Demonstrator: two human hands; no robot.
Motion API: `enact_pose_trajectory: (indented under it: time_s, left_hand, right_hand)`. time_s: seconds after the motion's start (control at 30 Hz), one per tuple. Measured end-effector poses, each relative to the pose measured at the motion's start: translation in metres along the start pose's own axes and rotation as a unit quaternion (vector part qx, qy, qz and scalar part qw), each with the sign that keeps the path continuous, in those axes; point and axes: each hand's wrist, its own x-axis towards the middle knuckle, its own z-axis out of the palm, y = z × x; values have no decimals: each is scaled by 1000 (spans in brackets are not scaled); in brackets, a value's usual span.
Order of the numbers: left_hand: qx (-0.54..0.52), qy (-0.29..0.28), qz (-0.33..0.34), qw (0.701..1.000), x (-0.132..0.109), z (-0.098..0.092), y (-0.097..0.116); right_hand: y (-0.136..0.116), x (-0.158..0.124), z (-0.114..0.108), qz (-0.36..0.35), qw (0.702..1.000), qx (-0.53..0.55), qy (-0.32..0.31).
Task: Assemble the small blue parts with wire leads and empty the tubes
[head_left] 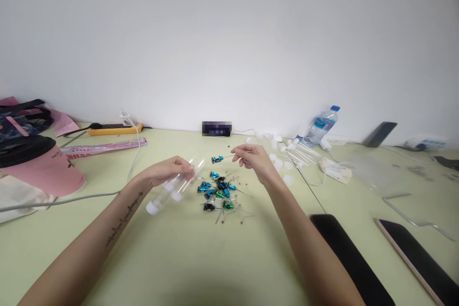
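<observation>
My left hand point(175, 170) is closed around clear plastic tubes point(184, 184), at least two, slanting down to the left with white caps at their lower ends. In a pinch, my right hand point(250, 155) holds the thin metal stem of a small blue-and-black fitting point(217, 159); its coloured body points left, above the table. Below and between the hands lies a pile of similar fittings point(220, 192) in blue, black and green, their thin stems sticking out in several directions. What they are exactly, I cannot tell.
White round caps point(287, 165) and several clear tubes point(304, 153) lie right of the pile, near a water bottle point(321, 126). Two phones point(349, 256) rest at front right. A pink cup point(50, 167), cable point(89, 197) and power strip point(113, 130) occupy the left.
</observation>
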Motion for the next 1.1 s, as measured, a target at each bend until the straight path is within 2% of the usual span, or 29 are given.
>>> enact_pose_trajectory:
  time_s: [0.13, 0.2, 0.33, 0.47, 0.63, 0.73, 0.83, 0.9, 0.97, 1.03, 1.1]
  left_hand:
    - [-163, 91, -18, 982, 0, -10, 2]
    - [-274, 122, -27, 954, 3, -5, 3]
    - [-451, 158, -41, 877, 13, 16, 5]
    - [-524, 208, -52, 824, 20, 29, 3]
    - [-569, 245, 30, 784, 21, 23, -3]
    - [-566, 232, 24, 791, 22, 24, -6]
    - [-519, 198, 37, 831, 25, 32, -8]
    - [-450, 166, 69, 875, 26, 39, -9]
    - [-362, 142, 108, 915, 25, 46, -9]
    - [-284, 144, 150, 936, 23, 54, -5]
    - [-236, 168, 187, 939, 20, 62, 0]
  right_hand:
    - [21, 10, 1, 51, 991, -109, -61]
    - [30, 11, 11, 65, 983, -142, -101]
    - [36, 4, 29, 66, 965, -205, -147]
    - [32, -3, 34, 57, 940, -311, -132]
    - [28, -7, 41, 37, 897, -436, -70]
    - [25, -9, 43, 27, 878, -476, -43]
    - [15, -11, 41, 7, 876, -482, -32]
    - [7, -13, 38, -18, 903, -428, -36]
    - [1, -16, 38, -26, 946, -314, -75]
    - [-2, -19, 41, -12, 972, -196, -130]
    - [-2, -22, 46, 4, 979, -134, -153]
